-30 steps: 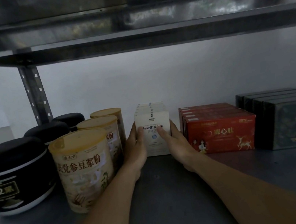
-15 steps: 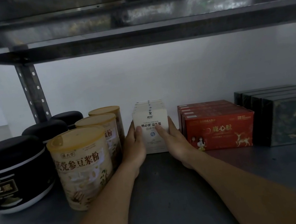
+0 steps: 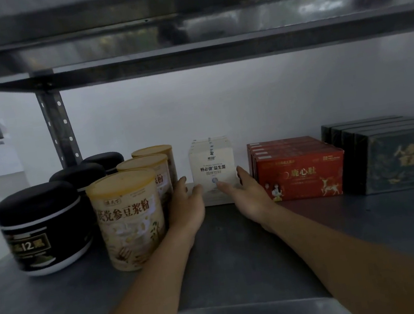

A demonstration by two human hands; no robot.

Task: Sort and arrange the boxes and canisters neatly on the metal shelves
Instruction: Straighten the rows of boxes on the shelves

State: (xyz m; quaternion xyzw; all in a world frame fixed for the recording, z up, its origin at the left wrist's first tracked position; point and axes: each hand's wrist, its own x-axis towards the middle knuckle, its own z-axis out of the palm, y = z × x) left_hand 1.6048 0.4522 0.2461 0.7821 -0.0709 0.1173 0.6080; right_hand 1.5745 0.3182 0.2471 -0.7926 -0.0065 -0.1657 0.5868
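Shelf level: grey metal shelf (image 3: 229, 261), with another shelf (image 3: 181, 26) close overhead. White wall (image 3: 219, 101) behind.

Items, left to right, each set in a row running back toward the wall:
- three black jars (image 3: 41, 227) with domed lids, the front one with a pale band near its base
- three tan canisters (image 3: 129, 217) with yellowish lids, just beside the jars
- white boxes (image 3: 212, 166), upright, about mid-shelf
- red boxes (image 3: 302, 172), flat faces forward, deer print on the front one
- dark green boxes (image 3: 404, 156) at the far right, gold lettering blurred

Both bare forearms reach in from below.

Left hand (image 3: 185, 208): sits between the tan canisters and the white boxes. Its fingers (image 3: 182, 182) are straight and held together along the left side of the front white box, with the thumb at the lower left of the box's face.

Right hand (image 3: 252, 195): between the white boxes and the red boxes. Its fingers (image 3: 241, 171) are straight along the right side, and the thumb crosses the lower front face.

Neither hand curls round the box. Actual contact at the side faces cannot be confirmed; the edges are blurred.

The front white box stands on the shelf, square to the row behind it.

Also noted: perforated upright post (image 3: 58, 125) at the back left.
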